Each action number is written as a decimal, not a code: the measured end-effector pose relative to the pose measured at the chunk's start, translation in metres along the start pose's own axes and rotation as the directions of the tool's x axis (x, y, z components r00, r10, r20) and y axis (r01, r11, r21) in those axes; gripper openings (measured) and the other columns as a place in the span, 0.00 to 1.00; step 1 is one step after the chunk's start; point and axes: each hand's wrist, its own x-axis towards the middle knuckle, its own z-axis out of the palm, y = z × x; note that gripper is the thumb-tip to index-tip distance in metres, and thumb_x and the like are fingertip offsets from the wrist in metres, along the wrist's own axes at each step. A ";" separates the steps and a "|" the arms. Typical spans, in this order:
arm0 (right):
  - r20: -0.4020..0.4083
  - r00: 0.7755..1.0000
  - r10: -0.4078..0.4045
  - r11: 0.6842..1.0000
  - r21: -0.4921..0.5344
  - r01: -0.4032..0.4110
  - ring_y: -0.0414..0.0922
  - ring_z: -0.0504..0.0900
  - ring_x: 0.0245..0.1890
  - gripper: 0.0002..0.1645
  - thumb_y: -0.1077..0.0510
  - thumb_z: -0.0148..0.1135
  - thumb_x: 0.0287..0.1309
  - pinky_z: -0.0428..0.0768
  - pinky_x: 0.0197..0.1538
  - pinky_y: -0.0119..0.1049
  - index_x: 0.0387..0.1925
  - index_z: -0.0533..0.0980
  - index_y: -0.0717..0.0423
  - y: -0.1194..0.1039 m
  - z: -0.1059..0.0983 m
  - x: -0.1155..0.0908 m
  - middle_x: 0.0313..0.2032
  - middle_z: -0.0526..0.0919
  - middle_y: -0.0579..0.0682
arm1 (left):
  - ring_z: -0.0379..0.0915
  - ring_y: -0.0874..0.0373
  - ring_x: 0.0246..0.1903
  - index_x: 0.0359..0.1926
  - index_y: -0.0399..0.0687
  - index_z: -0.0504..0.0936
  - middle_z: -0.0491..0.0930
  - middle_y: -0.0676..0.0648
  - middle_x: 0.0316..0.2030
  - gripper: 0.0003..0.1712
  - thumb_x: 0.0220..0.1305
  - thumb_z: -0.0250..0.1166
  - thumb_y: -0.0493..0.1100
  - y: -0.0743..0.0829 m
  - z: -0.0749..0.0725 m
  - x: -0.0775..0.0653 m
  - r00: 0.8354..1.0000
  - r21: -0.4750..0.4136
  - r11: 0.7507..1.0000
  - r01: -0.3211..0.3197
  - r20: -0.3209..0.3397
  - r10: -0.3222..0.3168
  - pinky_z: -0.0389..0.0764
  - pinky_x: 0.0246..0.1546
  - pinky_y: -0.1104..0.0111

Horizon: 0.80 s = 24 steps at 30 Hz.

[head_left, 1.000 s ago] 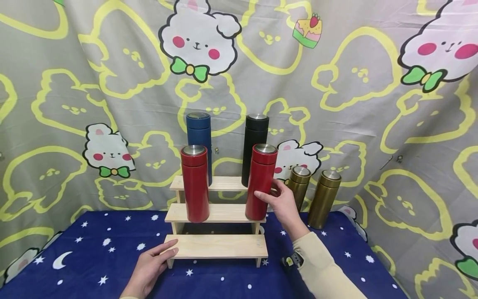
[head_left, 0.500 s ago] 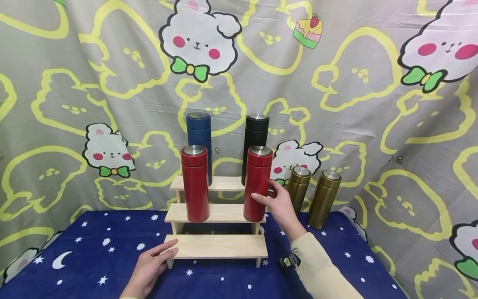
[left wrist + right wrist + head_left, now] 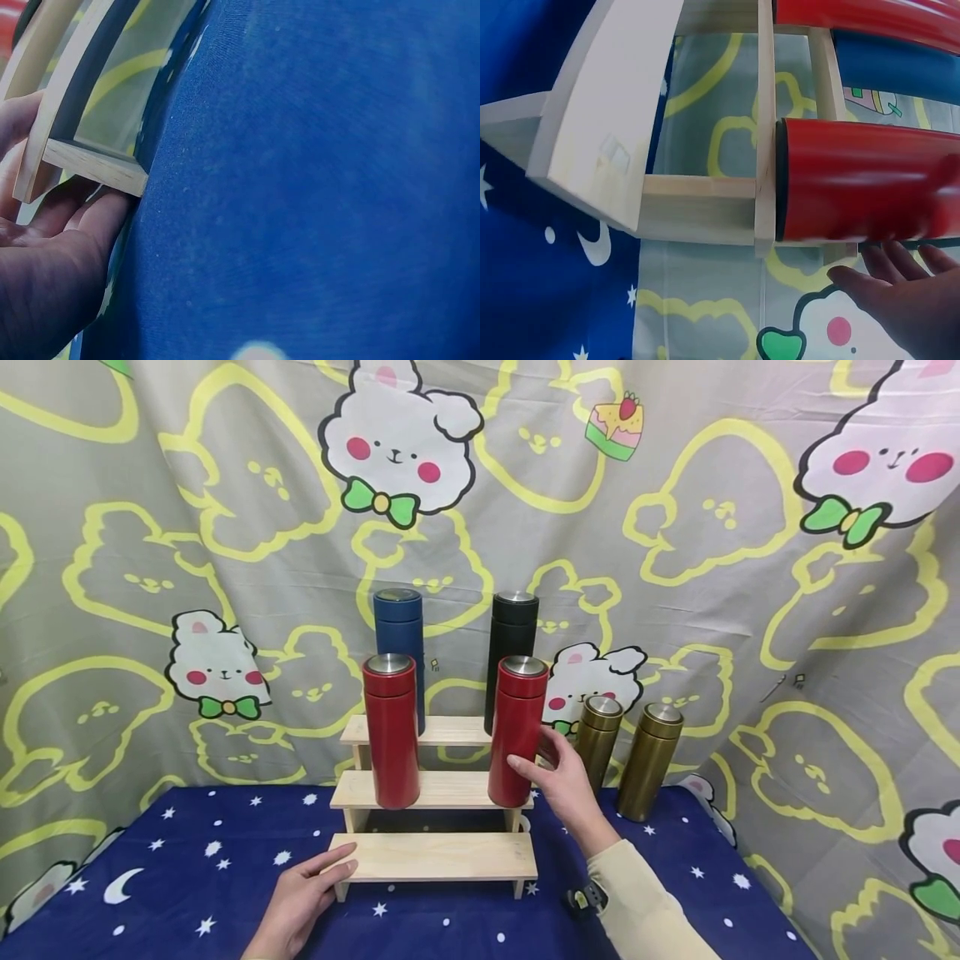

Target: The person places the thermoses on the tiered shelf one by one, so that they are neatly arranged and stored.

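Note:
A three-step wooden display stand (image 3: 435, 857) carries tall vacuum flasks. On its middle step stand two upright red flasks, the left one (image 3: 393, 735) and the right one (image 3: 517, 735), both with silvery lid tops. My right hand (image 3: 566, 781) is at the right side of the right red flask, thumb overlapping its front in the head view. In the right wrist view the loosely spread fingers (image 3: 889, 262) lie right beside the flask's wall. My left hand (image 3: 300, 889) grips the left end of the lowest step, as the board's end (image 3: 94, 166) between thumb and fingers shows.
A blue flask (image 3: 398, 627) and a black flask (image 3: 513, 643) stand on the top step. Two gold flasks, a nearer one (image 3: 651, 764) and one (image 3: 598, 743) beside it, stand right of the stand. Star-print navy cloth (image 3: 225, 852) covers the table; a patterned curtain (image 3: 300, 568) hangs behind.
The right red flask has shifted slightly left along the middle step with my right hand, then stopped; the right fingers have since loosened. My left hand stays at the stand's end.

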 end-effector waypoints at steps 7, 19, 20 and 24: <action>-0.009 1.000 -0.025 1.000 0.005 0.025 0.53 0.67 0.65 0.40 0.46 0.67 0.61 0.67 0.63 0.54 0.69 0.63 0.55 0.002 -0.008 -0.011 0.64 0.71 0.55 | 0.72 0.55 0.52 0.57 0.36 0.81 0.62 0.28 0.66 0.30 0.55 0.75 0.45 -0.001 0.000 0.001 1.000 0.008 1.000 0.005 0.002 -0.005 0.70 0.57 0.52; -0.027 0.997 -0.068 0.996 -0.057 0.066 0.51 0.69 0.64 0.28 0.49 0.54 0.72 0.66 0.65 0.49 0.65 0.68 0.62 0.004 -0.021 -0.028 0.62 0.73 0.58 | 0.72 0.53 0.53 0.57 0.36 0.81 0.62 0.28 0.66 0.29 0.56 0.75 0.44 -0.002 -0.001 0.001 1.000 -0.009 1.000 -0.002 0.007 0.002 0.69 0.57 0.51; -0.036 0.997 -0.068 0.996 -0.062 0.065 0.50 0.69 0.63 0.28 0.49 0.53 0.73 0.66 0.64 0.47 0.65 0.68 0.62 0.004 -0.022 -0.029 0.61 0.74 0.57 | 0.72 0.53 0.53 0.57 0.35 0.81 0.62 0.28 0.66 0.30 0.56 0.75 0.44 -0.002 -0.001 0.002 1.000 -0.010 1.000 -0.002 0.007 0.003 0.69 0.57 0.51; -0.066 0.997 -0.050 0.996 -0.081 0.045 0.49 0.70 0.62 0.28 0.49 0.53 0.73 0.69 0.62 0.38 0.65 0.68 0.63 0.008 -0.028 -0.032 0.61 0.75 0.57 | 0.73 0.54 0.52 0.57 0.35 0.81 0.63 0.28 0.66 0.29 0.56 0.75 0.44 -0.002 -0.001 0.002 1.000 -0.014 1.000 -0.004 0.007 0.004 0.69 0.57 0.51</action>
